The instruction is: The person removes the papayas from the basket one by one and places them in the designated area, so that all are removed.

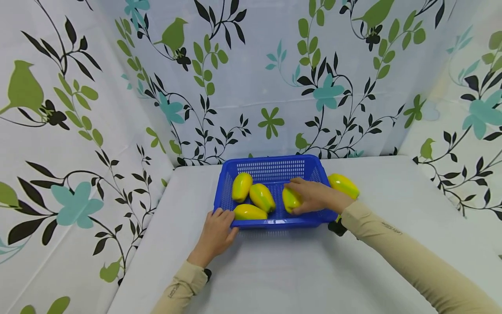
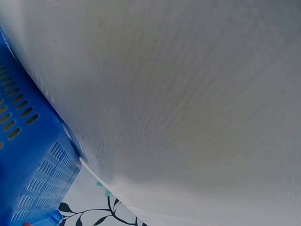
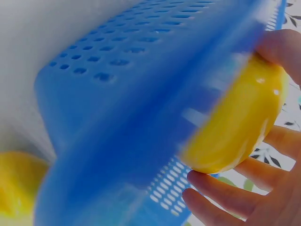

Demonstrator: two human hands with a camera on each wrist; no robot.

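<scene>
Fruit (image 1: 291, 199) in my right hand (image 1: 315, 196), inside the right half of the basket (image 1: 270, 223)! My thumb and fingers are spread about as wide as the fruit, bent round its sides; whether its underside touches the basket floor, I can't tell. To its left, a short gap away, three more: the far fruit (image 1: 242, 187) standing nearly lengthwise, the middle fruit (image 1: 262, 197) tilted beside it, and the near fruit (image 1: 250, 212) lying along the front wall. My left hand (image 1: 217, 231) has the near left corner of the basket, fingers bent over the rim, thumb on the outer side. Out past the right wall, the outside fruit (image 1: 344, 185) sits on the white table (image 1: 270, 270), just beyond my right wrist. Beige sleeves (image 1: 408, 257) run down both my arms, and behind the table hangs the curtain (image 1: 251, 87), all green birds, blue flowers and dark leafy stems.
</scene>
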